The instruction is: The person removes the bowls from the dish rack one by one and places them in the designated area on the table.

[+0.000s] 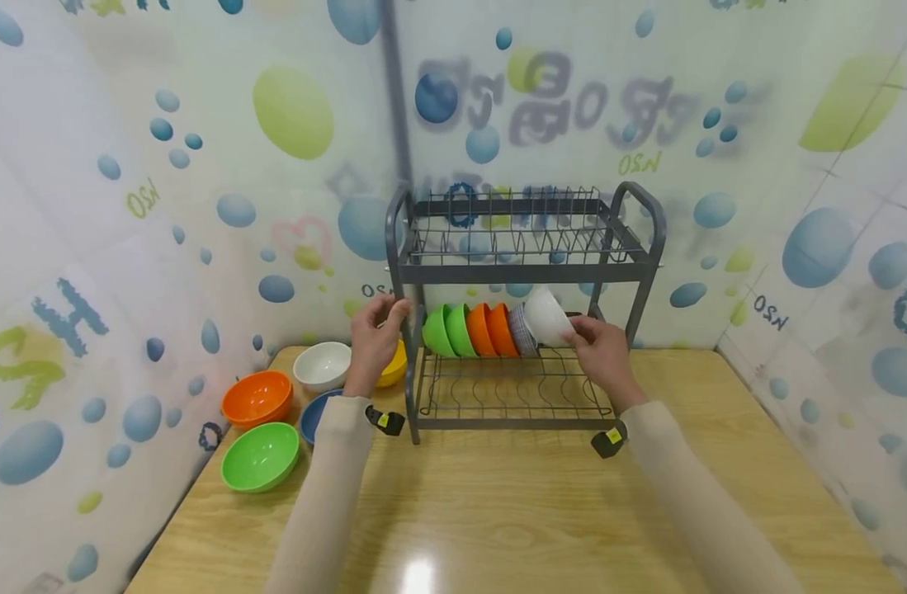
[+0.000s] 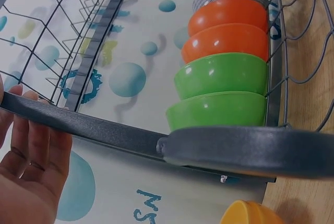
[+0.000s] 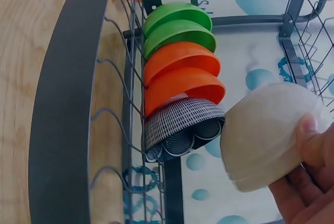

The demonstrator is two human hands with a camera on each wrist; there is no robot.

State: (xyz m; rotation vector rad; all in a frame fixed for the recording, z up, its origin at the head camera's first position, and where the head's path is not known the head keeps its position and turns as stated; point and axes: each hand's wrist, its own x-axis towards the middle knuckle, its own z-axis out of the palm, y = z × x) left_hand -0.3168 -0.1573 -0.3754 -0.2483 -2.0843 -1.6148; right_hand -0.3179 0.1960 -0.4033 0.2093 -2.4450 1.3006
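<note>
"One white bowl [image 1: 545,320] is near the middle of the head view, tilted, at the lower tier of a dark two-tier rack [image 1: 527,274]."

"How is it held?"

"By the right hand [image 1: 605,359], right of centre: thumb and fingers pinch the bowl at its lower right side. The left hand [image 1: 374,340], left of centre, holds nothing; its fingers are loosely bent by the rack's left post. In the left wrist view they lie at a dark rail, at the frame's left edge. I cannot tell whether they touch it."

"What is beside the white bowl?"

"To its left, a row on edge: a checked bowl [image 1: 523,332], two orange bowls [image 1: 481,332], two green bowls [image 1: 459,332]. Whether white and checked touch, I cannot tell."

"And elsewhere?"

"At the frame's left, on a wooden table [image 1: 512,503]: a second white bowl [image 1: 323,366], a larger orange bowl [image 1: 257,399], a larger green bowl [image 1: 261,458] below that, plus a blue bowl [image 1: 316,416] and a yellow bowl [image 1: 395,365], both partly hidden."
</note>
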